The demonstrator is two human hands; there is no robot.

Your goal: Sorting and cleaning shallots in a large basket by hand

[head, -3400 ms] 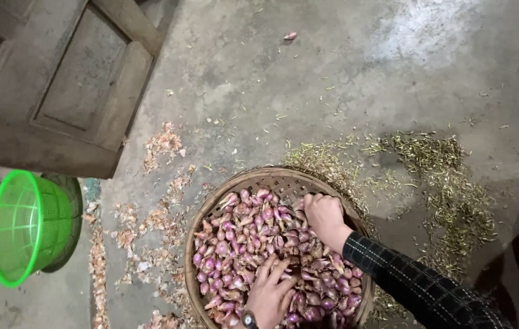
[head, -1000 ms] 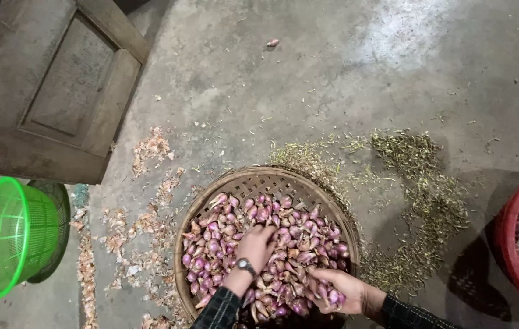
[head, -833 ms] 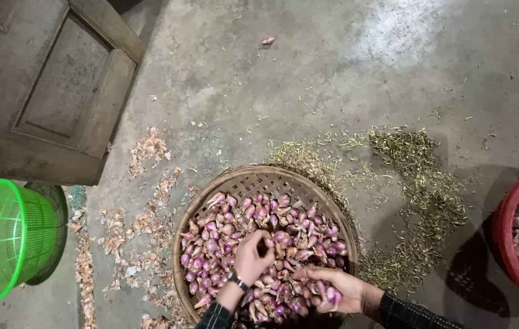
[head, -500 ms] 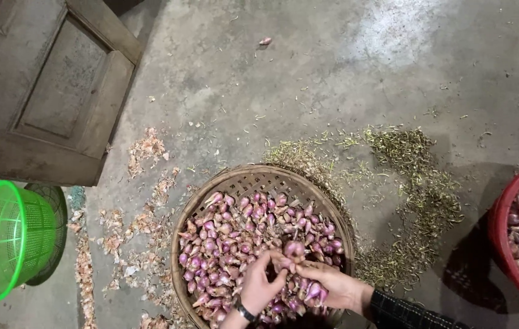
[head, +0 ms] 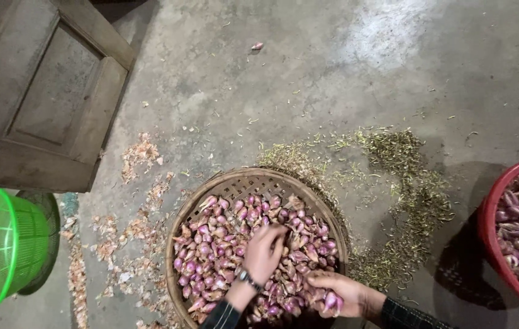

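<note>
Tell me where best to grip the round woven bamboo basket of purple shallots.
Probably the round woven bamboo basket is best taken by its bare thick rim, both hands coming from opposite sides. It lies flat and wide, its middle heaped with purple shallots, where the left hand and right hand rest.

A green plastic basket [head: 5,247] sits at nine o'clock, a wooden door panel [head: 43,91] at ten, a red basket [head: 518,234] at three, and one stray shallot [head: 257,45] at twelve.

Concrete floor [head: 308,79]: baskets, perhaps husks [head: 406,183]
</note>
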